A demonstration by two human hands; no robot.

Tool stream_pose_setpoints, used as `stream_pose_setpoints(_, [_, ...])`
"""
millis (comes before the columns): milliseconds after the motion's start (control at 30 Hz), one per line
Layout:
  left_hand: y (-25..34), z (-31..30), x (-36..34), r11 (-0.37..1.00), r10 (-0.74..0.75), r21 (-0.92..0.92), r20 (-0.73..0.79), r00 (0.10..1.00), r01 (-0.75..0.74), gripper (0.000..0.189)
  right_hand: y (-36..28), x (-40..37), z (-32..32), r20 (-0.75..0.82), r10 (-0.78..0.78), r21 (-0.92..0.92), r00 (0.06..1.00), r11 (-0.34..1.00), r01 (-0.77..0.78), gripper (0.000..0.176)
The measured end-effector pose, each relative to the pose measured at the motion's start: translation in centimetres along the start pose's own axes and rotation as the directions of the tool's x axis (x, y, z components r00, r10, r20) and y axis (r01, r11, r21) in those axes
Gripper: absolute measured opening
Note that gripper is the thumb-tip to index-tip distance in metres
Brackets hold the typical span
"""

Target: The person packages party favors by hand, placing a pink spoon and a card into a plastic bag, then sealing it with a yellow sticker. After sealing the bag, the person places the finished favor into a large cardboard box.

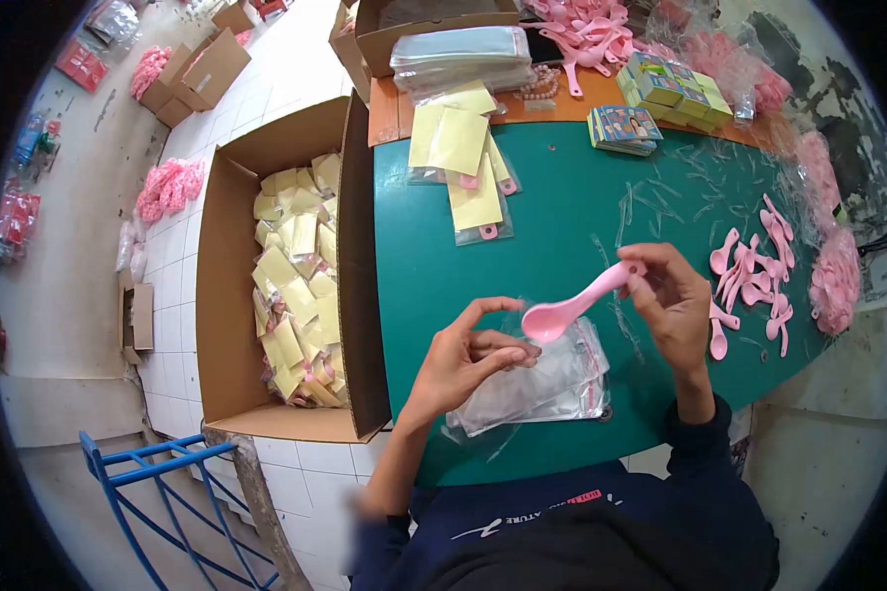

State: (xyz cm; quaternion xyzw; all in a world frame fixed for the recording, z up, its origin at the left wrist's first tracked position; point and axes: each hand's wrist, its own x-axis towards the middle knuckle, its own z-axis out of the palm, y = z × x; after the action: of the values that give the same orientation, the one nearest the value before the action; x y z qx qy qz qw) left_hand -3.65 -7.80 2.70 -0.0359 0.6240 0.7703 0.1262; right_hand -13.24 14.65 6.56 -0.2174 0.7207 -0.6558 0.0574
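Note:
A pink spoon (586,300) is pinched at its handle end by my right hand (672,310), its bowl pointing left. Close to the bowl, my left hand (478,355) has its index finger spread from the thumb and holds a thin clear bag, only faintly visible around the bowl. Beneath the hands, a stack of clear plastic bags (552,394) lies on the green table (429,286). Several pink spoons (754,281) are piled to the right. Bagged yellow cards (475,202) with pink handle ends showing lie at the table's upper left.
Left of the table stands a large cardboard box (229,286) filled with yellow-card packets (291,295). Card stacks (624,128), more spoons (586,39) and a bundle of clear bags (463,54) are at the back. A blue metal frame (158,471) stands at lower left.

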Motion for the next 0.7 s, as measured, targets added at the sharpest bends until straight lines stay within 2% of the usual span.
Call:
stream_pose_setpoints(100, [-0.2,0.0,-0.1,0.999,0.036,0.026,-0.025,0.999,-0.035,0.044,0.4,0.6,-0.2,-0.217,-0.062,-0.170,0.974,0.985,0.024,0.022])
stream_pose_setpoints(133, [-0.1,-0.1,-0.2,0.999,0.032,0.028,-0.027,0.999,-0.032,0.044,0.3,0.7,0.0,-0.215,-0.021,-0.166,0.976,0.986,-0.015,0.024])
stream_pose_setpoints(233, [-0.5,-0.1,-0.1,0.997,0.054,0.050,-0.044,0.998,-0.052,0.041,0.1,-0.2,0.6,-0.073,0.035,-0.034,0.997,0.999,-0.038,0.024])
stream_pose_setpoints(267, [-0.7,-0.2,0.0,0.996,0.065,0.060,-0.050,0.997,-0.062,0.040,0.1,-0.4,1.1,-0.061,0.013,-0.006,0.998,1.000,-0.013,0.025])
stream_pose_setpoints(367, [-0.9,-0.4,-0.1,0.992,0.034,0.120,-0.068,0.997,-0.026,0.041,-0.6,-0.4,1.8,0.031,0.004,-0.077,1.000,0.997,-0.001,0.026])
stream_pose_setpoints(467, [-0.4,-0.1,0.0,0.983,0.077,0.173,-0.066,0.995,-0.065,0.041,-0.8,0.1,2.4,0.097,0.014,-0.137,0.995,0.991,-0.001,0.026])
stream_pose_setpoints(567, [-0.3,0.2,0.4,0.995,0.071,0.074,0.016,0.997,-0.072,0.045,-1.1,0.4,2.9,0.179,0.054,-0.160,0.982,0.987,-0.025,0.023])
stream_pose_setpoints(667, [0.7,0.5,0.5,0.986,0.168,0.005,-0.049,0.985,-0.168,0.039,-1.1,0.7,2.7,0.203,0.012,-0.157,0.979,0.987,0.020,0.022])
stream_pose_setpoints(700, [0.7,-0.1,0.6,0.985,0.133,0.110,-0.006,0.991,-0.132,0.036,-1.1,0.9,2.6,0.199,-0.017,-0.156,0.980,0.986,0.049,0.022])
